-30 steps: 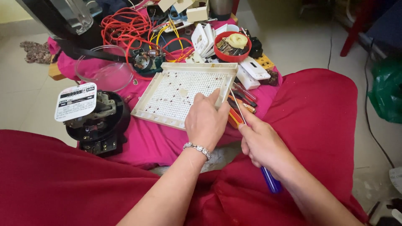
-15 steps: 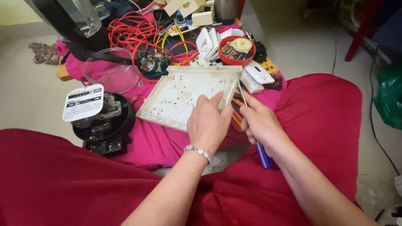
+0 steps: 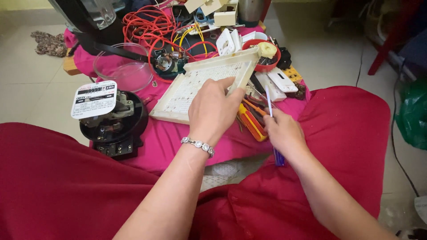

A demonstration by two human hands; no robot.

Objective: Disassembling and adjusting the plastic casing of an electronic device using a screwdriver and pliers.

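My left hand (image 3: 212,110) grips the near right edge of a flat cream panel with a grid of small dots (image 3: 195,84), tilting its right side up off the pink cloth. My right hand (image 3: 283,132) is closed around a screwdriver with a blue handle (image 3: 278,156); its thin shaft (image 3: 268,101) points up toward the panel's right edge. A silver bracelet sits on my left wrist. Orange-handled tools (image 3: 251,121) lie between the two hands.
A black round electric meter with a white face plate (image 3: 111,120) stands at the left. Behind are a clear glass bowl (image 3: 122,71), tangled red wires (image 3: 153,24), a red bowl of small parts (image 3: 262,55) and white switch parts (image 3: 279,84). Red cloth covers my knees.
My left hand has lifted the panel's right edge, so it now tilts up. My right hand has shifted closer, with the screwdriver shaft pointing more upright.
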